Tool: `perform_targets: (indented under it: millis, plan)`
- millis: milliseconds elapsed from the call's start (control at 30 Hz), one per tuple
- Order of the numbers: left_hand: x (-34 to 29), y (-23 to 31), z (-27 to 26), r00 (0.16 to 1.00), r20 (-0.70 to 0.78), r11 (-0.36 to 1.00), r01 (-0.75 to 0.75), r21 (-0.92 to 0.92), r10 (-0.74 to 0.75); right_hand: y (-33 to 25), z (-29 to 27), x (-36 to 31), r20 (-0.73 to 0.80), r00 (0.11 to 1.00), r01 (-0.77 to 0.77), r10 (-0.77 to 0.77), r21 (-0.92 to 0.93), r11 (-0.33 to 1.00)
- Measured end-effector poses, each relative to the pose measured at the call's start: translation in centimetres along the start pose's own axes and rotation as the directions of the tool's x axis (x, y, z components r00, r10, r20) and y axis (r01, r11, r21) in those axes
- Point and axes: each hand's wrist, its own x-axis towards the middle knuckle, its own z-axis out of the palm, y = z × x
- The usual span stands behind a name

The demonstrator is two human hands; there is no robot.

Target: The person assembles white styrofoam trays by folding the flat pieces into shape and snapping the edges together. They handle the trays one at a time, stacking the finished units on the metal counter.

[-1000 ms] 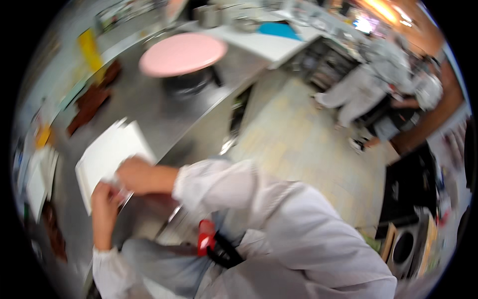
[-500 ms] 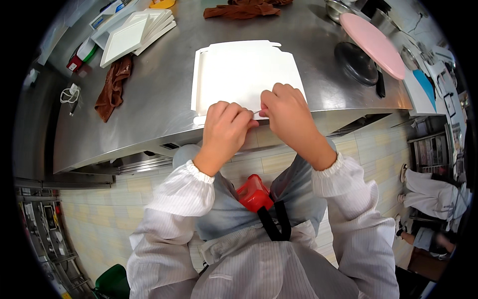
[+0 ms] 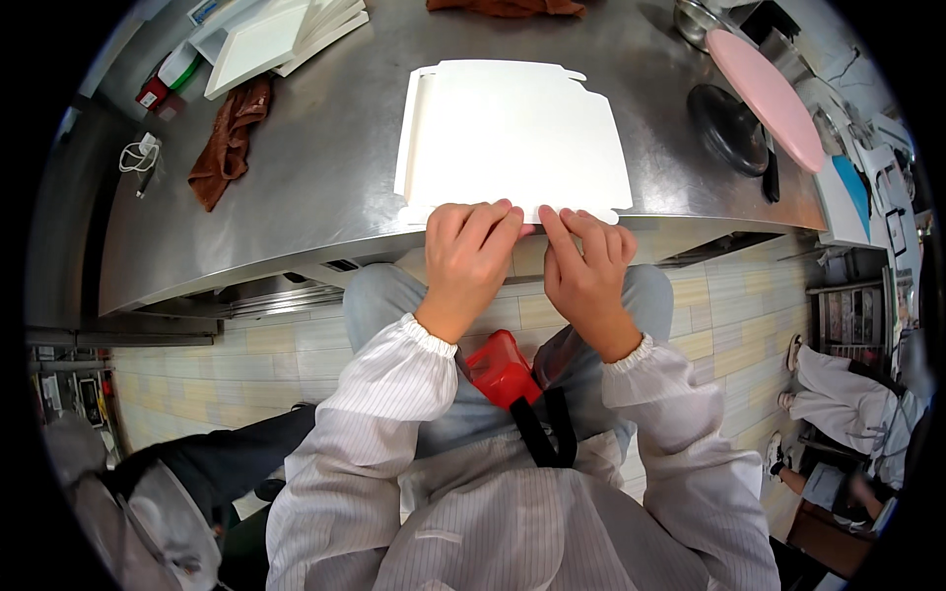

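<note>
1. Nearest: red container [image 3: 501,369], black-strapped, between the wearer's knees, above pale plank flooring [image 3: 266,379].
2. Left hand [image 3: 468,258]: narrow, bent fingers closed on the near edge of the white card [image 3: 517,138]. Right hand [image 3: 589,271] just beside it: fingers close together, tips at the same edge; cannot tell whether it pinches.
3. Card lies flat on the steel table [image 3: 315,148], at its front edge; left side folded up into a low wall, notched tab at far right corner.
4. Left of card: crumpled brown cloth [image 3: 232,148]; farther left, coiled white cable [image 3: 140,153]. Right: pink disc [image 3: 764,94] tilted over a round black base [image 3: 727,130].
5. Beyond: stacked white trays [image 3: 286,34], second brown cloth [image 3: 507,8], steel bowl [image 3: 693,22]. Co-worker in pale trousers [image 3: 838,394] off to the right.
6. Against half a second ago: right hand is lower, off the card's top face, fingers straighter. A dark-trousered leg [image 3: 227,448] now shows at lower left.
7. Thumbs mostly hidden under the hands; near fold partly covered. Second cloth and trays cut by the upper rim; far left clutter too dim to sort.
</note>
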Motion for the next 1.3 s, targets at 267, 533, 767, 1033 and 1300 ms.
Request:
perform_targets:
  millis: [267, 533, 767, 1033, 1300]
  plan:
    - [-2.9, 3.1, -4.2, 0.893, -0.025, 0.889, 0.45, 0.081, -0.45, -1.7, -0.6, -0.2, 0.074, 0.994, -0.075, 0.079, -0.051, 0.996]
    - [-0.4, 2.7, -4.1, 0.758, 0.005, 0.751, 0.647, -0.131, -0.652, -2.2, -1.6, 1.8, 0.155, 0.985, -0.069, 0.074, -0.036, 0.997]
    - [0.6, 2.4, -3.7, 0.739, -0.017, 0.704, 0.634, -0.32, -0.673, -2.9, -1.5, 5.9, 0.289, 0.957, -0.033, -0.017, 0.166, 0.986]
    - [1.4, -0.3, -3.8, 0.812, 0.023, 0.78, 0.569, -0.261, -0.584, -3.3, -0.4, 6.3, 0.329, 0.938, 0.04, -0.111, 0.215, 0.976]
    - [1.4, -2.0, -4.0, 0.721, 0.017, 0.707, 0.683, -0.182, -0.693, -4.6, 0.0, 7.8, 0.395, 0.912, 0.032, -0.114, 0.206, 0.978]
